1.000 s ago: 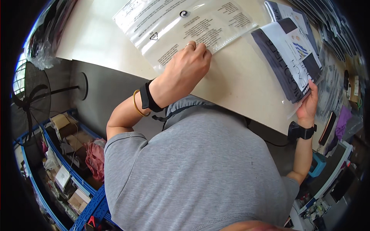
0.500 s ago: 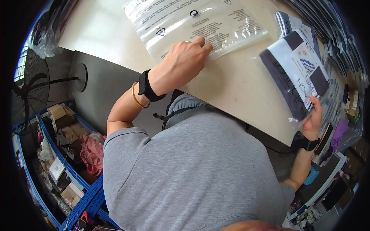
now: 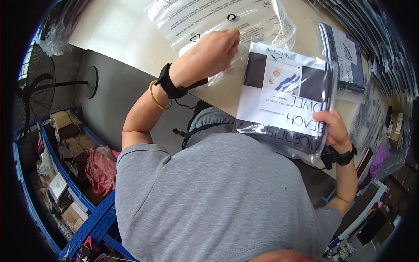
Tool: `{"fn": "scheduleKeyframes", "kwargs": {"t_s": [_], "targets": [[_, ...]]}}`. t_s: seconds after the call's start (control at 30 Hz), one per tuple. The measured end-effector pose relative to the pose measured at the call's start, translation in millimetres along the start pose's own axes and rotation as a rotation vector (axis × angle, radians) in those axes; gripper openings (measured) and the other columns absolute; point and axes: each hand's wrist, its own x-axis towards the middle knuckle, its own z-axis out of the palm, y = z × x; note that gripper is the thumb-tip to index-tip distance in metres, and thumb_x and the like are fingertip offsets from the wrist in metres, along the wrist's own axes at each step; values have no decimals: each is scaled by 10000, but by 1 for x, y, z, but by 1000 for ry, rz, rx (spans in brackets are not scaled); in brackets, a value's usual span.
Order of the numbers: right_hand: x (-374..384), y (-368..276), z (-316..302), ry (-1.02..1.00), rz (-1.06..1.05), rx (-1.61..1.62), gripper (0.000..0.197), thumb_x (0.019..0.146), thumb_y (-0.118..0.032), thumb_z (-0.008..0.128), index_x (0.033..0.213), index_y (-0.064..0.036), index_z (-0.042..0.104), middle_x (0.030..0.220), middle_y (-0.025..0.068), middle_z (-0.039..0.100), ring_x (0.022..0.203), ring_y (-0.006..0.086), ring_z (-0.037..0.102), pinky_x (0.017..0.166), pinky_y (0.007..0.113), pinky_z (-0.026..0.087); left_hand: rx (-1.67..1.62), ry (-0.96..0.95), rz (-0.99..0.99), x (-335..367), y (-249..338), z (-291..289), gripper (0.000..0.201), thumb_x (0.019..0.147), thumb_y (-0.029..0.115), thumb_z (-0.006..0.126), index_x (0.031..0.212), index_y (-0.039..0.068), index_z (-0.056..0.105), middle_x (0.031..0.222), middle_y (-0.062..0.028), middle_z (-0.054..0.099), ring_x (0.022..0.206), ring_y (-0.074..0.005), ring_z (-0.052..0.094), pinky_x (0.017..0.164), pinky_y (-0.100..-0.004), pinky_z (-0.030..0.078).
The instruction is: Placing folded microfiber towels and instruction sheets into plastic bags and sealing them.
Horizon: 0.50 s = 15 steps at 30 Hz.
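Note:
My left hand is closed at the near edge of a large clear plastic bag with printing on it, which lies on the table. The bag's near right side bulges up, its film lifted. My right hand grips the lower right corner of a packaged towel, thumb on top. The pack is a flat rectangle in clear film, with dark fabric and a white printed band round it. It is held above the table's near edge, beside the bag. My left fingertips are partly hidden behind the hand.
Another packaged towel lies on the table to the right. Beyond it stand many stacked dark packs in film. At the left are a black fan and blue shelving with boxes and a red plastic bag.
My right hand has brought the packaged towel leftward and turned its printed face up, close to the bag. The bag's near right side has lifted and bulged; my left hand has moved slightly up.

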Motion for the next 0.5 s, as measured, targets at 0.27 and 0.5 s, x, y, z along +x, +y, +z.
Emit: {"fn": "scheduleKeyframes", "kwargs": {"t_s": [0.27,0.5], "targets": [[3,-13,18,-39,47,-127,498,802,-18,546,1276,81,428,1098,153,611,942,212,652,824,331,544,200,318,94,7,-9,0,80,920,60,531,938,2,478,786,-150,581,608,-306,611,561,-372,474],[13,-11,14,-90,2,-54,506,818,-65,544,1285,91,430,1122,181,616,987,240,647,885,356,528,259,235,297,-6,19,-1,102,875,69,545,932,14,480,808,-163,558,713,-374,570,631,-444,460]]}}
